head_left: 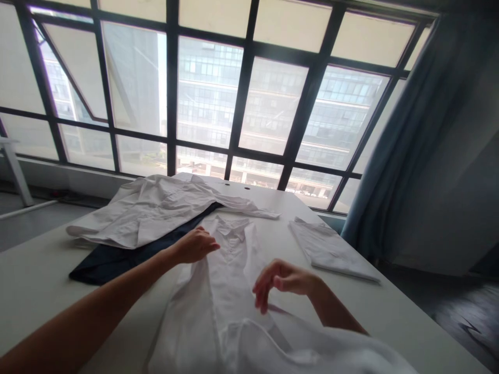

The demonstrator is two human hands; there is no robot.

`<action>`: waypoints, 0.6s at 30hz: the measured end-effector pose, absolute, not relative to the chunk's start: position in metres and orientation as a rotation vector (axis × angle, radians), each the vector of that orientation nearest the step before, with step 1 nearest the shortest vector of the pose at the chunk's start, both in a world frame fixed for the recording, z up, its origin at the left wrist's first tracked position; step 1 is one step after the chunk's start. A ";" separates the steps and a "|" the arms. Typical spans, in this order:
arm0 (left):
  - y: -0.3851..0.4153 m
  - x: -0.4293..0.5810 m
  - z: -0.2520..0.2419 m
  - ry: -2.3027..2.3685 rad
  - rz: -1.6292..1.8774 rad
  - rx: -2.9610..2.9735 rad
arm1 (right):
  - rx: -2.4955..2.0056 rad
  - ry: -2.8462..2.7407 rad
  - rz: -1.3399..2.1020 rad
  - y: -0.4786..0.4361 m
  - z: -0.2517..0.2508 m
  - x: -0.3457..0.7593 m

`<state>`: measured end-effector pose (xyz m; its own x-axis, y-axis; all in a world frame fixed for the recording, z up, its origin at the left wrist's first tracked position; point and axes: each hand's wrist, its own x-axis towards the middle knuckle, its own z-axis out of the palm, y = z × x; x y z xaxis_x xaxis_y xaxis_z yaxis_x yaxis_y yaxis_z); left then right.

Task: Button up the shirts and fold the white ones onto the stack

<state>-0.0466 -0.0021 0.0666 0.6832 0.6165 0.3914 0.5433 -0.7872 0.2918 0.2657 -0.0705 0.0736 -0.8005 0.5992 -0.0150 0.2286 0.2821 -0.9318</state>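
Note:
A white collared shirt (pixel 230 275) lies lengthwise on the white table in front of me, its collar at the far end and its near part bunched up toward me. At the shirt's left edge, just below the collar, my left hand (pixel 196 245) is closed on the fabric; its fingertips are partly hidden. My right hand (pixel 286 279) hovers over the shirt's right side, fingers loosely bent downward and apart, with nothing visible in them. White cloth lies beneath and in front of the right forearm.
Farther left, another white shirt (pixel 152 208) is spread over a dark navy cloth (pixel 113 262). A folded white garment (pixel 335 252) lies at the table's right edge. Beyond the table (pixel 393 306) stand large windows (pixel 210 93), with a blue-grey curtain (pixel 405 145) at right.

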 end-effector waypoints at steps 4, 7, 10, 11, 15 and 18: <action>0.013 -0.098 0.087 1.278 0.725 2.573 | -0.992 -2.244 1.229 -0.071 0.075 0.246; 0.021 -0.143 0.092 1.502 0.596 2.395 | -1.265 -2.456 1.014 -0.072 0.073 0.237; 0.018 -0.157 0.092 1.742 0.487 2.329 | -1.585 -2.490 0.533 -0.077 0.079 0.237; 0.014 -0.151 0.092 1.739 0.492 2.350 | -1.643 -2.479 0.396 -0.079 0.081 0.237; -0.012 -0.093 0.085 1.255 0.554 2.529 | -1.386 -2.504 0.365 -0.084 0.080 0.231; -0.028 -0.053 0.069 0.905 0.306 2.626 | -1.091 -2.615 0.593 -0.086 0.066 0.216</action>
